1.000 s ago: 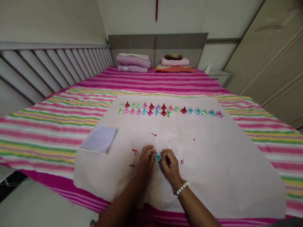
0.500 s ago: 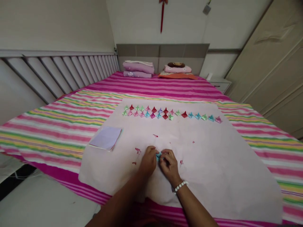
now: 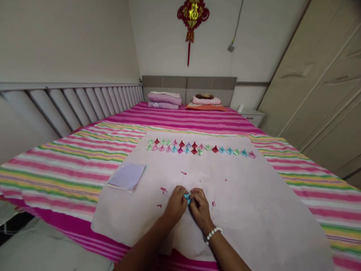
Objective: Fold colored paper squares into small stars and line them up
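A small blue folded paper piece (image 3: 187,198) sits between my two hands, low over the pale sheet (image 3: 242,210). My left hand (image 3: 176,202) pinches its left side with thumb and fingers. On the other side, my right hand (image 3: 199,204), with a white bead bracelet at the wrist, grips the right edge. Fingertips cover part of the paper. Farther up the sheet, several small folded paper pieces in red, green, pink, blue and purple stand in two rows, among them a red one (image 3: 215,149). To the left lies a stack of square paper (image 3: 128,177), lilac on top.
Small red scraps (image 3: 163,191) lie scattered around my hands. The sheet rests on a striped bedspread (image 3: 64,158). A metal railing (image 3: 93,103) runs along the left. Folded purple bedding (image 3: 164,99) and a pink pile (image 3: 205,101) sit by the headboard (image 3: 208,86).
My view has tilted up, so everything sits lower and more of the red wall hanging shows. Both hands still hold the blue paper, and more of it shows between the fingers.
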Tool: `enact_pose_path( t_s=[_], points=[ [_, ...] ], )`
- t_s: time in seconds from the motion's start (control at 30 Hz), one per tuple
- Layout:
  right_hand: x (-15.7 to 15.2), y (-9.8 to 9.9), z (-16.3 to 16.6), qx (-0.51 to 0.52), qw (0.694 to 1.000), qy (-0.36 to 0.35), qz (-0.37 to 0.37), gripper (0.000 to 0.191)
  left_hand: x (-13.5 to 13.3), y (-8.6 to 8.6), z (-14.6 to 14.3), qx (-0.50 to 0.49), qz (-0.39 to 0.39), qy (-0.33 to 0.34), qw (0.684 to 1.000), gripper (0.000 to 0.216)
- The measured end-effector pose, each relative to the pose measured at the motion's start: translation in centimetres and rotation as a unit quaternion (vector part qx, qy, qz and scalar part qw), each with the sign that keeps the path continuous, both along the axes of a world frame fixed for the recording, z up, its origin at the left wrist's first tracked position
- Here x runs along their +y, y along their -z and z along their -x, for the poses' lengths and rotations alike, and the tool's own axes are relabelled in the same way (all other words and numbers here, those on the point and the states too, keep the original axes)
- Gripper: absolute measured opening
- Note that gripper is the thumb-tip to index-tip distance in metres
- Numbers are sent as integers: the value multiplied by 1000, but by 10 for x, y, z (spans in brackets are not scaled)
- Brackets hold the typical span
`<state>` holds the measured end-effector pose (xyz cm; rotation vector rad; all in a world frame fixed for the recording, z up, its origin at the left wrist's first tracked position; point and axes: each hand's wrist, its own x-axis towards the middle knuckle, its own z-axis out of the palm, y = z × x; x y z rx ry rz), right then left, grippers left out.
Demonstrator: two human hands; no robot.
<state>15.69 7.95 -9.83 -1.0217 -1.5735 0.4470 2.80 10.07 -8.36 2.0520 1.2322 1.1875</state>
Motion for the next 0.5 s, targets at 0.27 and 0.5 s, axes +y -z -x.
enact_pose_path(
  t_s=[0.27, 0.5],
  points=[
    [-5, -11, -10, -35, 998, -47, -8, 24, 4, 0, 1, -7, 3, -7, 1000, 33],
    [-1, -24, -31, -265, 961, -77, 30, 22, 6, 0, 1, -15, 14, -15, 1000, 28]
  ],
)
